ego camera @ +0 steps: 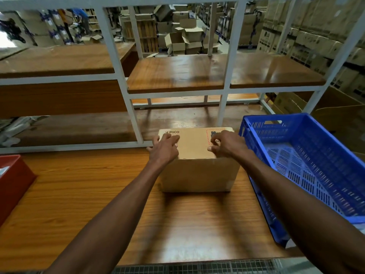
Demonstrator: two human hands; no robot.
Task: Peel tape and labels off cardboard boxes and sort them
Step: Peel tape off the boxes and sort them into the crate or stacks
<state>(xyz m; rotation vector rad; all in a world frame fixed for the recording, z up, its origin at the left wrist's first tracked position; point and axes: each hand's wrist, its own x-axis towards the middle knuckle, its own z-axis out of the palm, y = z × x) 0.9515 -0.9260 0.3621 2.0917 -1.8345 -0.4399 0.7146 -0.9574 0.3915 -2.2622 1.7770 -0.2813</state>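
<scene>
Left hand, right hand, both atop cardboard box

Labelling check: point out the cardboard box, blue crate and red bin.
cardboard box (197, 175), head view, on its front face.
blue crate (324, 163), head view, on its perforated inner wall.
red bin (11, 182), head view, on its outer side wall.

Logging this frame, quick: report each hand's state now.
Left hand: open, fingers resting on the box top.
Right hand: on the box top, fingers bent; grip cannot be told.
</scene>
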